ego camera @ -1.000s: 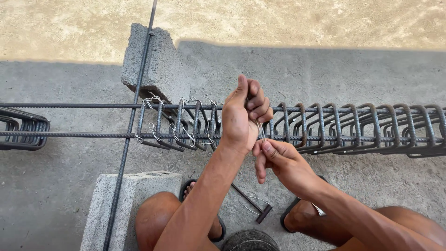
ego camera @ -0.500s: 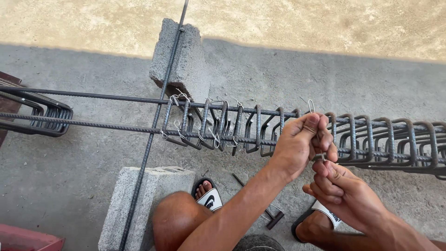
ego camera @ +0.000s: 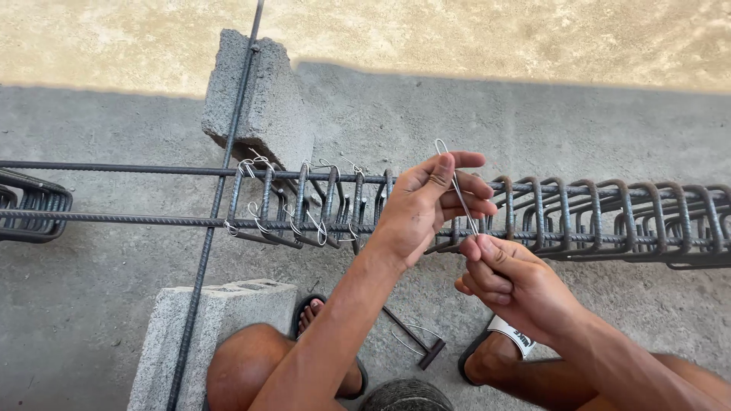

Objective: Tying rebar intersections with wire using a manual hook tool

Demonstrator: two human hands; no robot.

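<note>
**Steel tie wire pinched between both hands over a rebar cage**

Steel wire, thin, folded into a long hairpin w/ a loop at the top: the tie wire (ego camera: 457, 190) stands almost upright, just in front of the rebar cage (ego camera: 579, 221). Left hand (ego camera: 426, 205) has its fingers closed round the upper part, thumb tip near the loop, index and middle fingers stretched out to the right. Right hand (ego camera: 514, 281) sits lower, fingers curled shut, thumb and index pinching the wire's lower end. Both hands touch the wire; hands nearly touch each other.

Counts: 2 long bars (ego camera: 114, 192) run left-right, w/ many bent stirrups (ego camera: 304, 205) hung on them – approx. a dozen visible right of the hands, 5-6 to the left, exact no. hard to tell. Several wire ties already twisted on the left stirrups. 1 crossing bar (ego camera: 228, 144) runs top to bottom, resting on 2 concrete blocks (ego camera: 263, 106), one far, one near. 1 T-handled hook tool (ego camera: 415, 339) lies on the concrete floor (ego camera: 91, 304) between the feet, a loose wire loop beside it. 2 sandals (ego camera: 510, 331); the right one has a white strap w/ dark print. No packages or signs seen.
</note>
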